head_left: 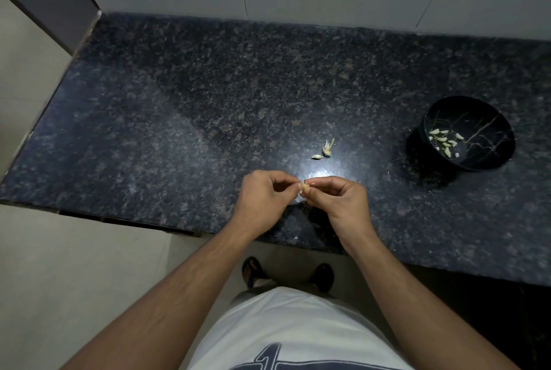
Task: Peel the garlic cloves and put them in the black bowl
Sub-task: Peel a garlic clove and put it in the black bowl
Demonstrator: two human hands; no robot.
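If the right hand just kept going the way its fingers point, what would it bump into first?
The right hand points left, toward the garlic clove it pinches, and just beyond that the left hand, fingertip to fingertip. So it would likely meet the left hand first.

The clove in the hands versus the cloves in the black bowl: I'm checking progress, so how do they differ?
The clove is pinched between the left hand and right hand, above the counter; the cloves in the bowl lie loose inside the black bowl. It is single; they are a dozen or so. It looks yellowish-tan; they look pale. All are small garlic pieces.
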